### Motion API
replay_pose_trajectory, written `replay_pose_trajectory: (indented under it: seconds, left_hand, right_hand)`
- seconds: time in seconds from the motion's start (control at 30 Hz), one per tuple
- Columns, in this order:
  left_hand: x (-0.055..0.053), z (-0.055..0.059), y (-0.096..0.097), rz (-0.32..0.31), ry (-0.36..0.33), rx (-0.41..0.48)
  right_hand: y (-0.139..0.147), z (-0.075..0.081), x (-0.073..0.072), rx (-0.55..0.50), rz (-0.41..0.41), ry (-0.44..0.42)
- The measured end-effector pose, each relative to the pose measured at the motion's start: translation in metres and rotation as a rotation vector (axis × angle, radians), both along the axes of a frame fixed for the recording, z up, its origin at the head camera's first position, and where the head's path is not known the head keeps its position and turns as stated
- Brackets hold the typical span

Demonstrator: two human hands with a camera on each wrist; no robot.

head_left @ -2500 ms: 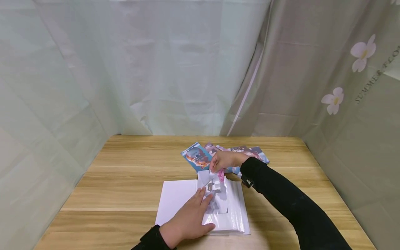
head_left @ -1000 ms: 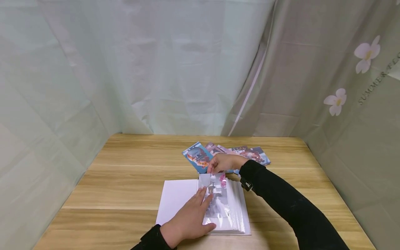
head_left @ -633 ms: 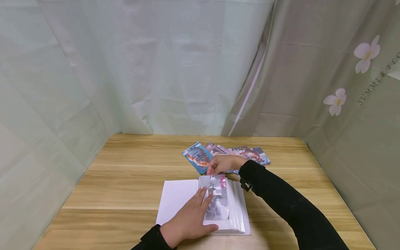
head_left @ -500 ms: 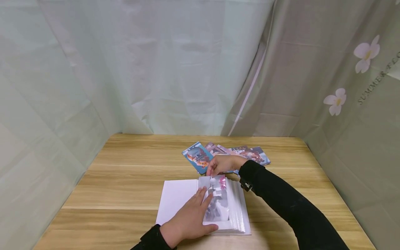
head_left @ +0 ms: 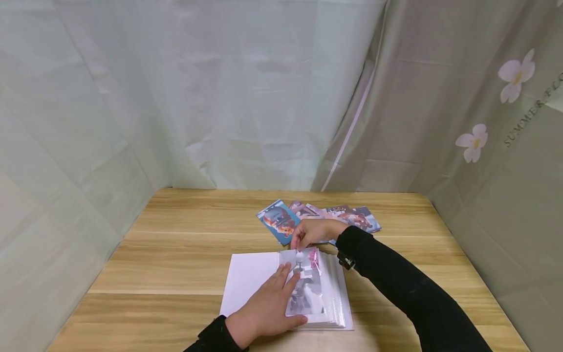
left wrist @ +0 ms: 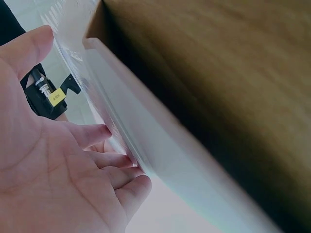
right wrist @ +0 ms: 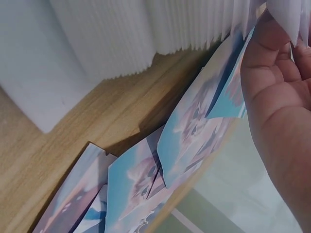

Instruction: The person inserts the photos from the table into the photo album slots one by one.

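An open photo album (head_left: pixel 251 274) with a white inside cover and clear sleeve pages lies on the table. Inside its top sleeve sits a pale grey photo card (head_left: pixel 304 288) with a pink patch in the upper right corner. My left hand (head_left: pixel 266 304) rests spread on the sleeve, fingertips over the card's left side; the left wrist view shows its fingers along the page edges. At the sleeve's top my right hand (head_left: pixel 314 231) pinches the card's upper edge between thumb and fingers. In the right wrist view these fingers (right wrist: pixel 266 36) hold a white sheet corner.
Behind the album, several colourful picture cards lie fanned and overlapping, among them a blue card (head_left: pixel 279 221) at the left and a darker card (head_left: pixel 367 219) at the right. The wooden table (head_left: pixel 176 264) ends at a pale curtain (head_left: pixel 246 98).
The photo card has slid down the sleeve toward me, its lower edge now nearer the page bottom. My right hand has followed it slightly; my left hand stays nearly still.
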State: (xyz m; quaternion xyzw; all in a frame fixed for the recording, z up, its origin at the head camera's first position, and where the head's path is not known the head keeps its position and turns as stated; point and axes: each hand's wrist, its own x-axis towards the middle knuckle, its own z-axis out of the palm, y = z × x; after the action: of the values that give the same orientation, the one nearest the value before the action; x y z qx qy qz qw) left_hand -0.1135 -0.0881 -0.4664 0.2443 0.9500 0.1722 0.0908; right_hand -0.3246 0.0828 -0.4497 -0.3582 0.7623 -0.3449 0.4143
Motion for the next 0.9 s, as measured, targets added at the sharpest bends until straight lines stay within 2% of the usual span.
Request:
replay_pose_trajectory:
  seconds: [0.47,0.7,0.9]
  left_hand:
    - [0.001,0.0,0.001,-0.001,0.003,-0.006]
    - [-0.002,-0.002,0.001,0.002,-0.01,-0.013]
    - [-0.002,-0.002,0.002,0.001,-0.024,-0.01]
  right_hand:
    - [-0.002,-0.001,0.006,0.013,-0.028,0.085]
    - [-0.003,0.001,0.009,0.011,-0.004,0.157]
    - [-0.003,0.001,0.012,0.011,-0.017,0.144]
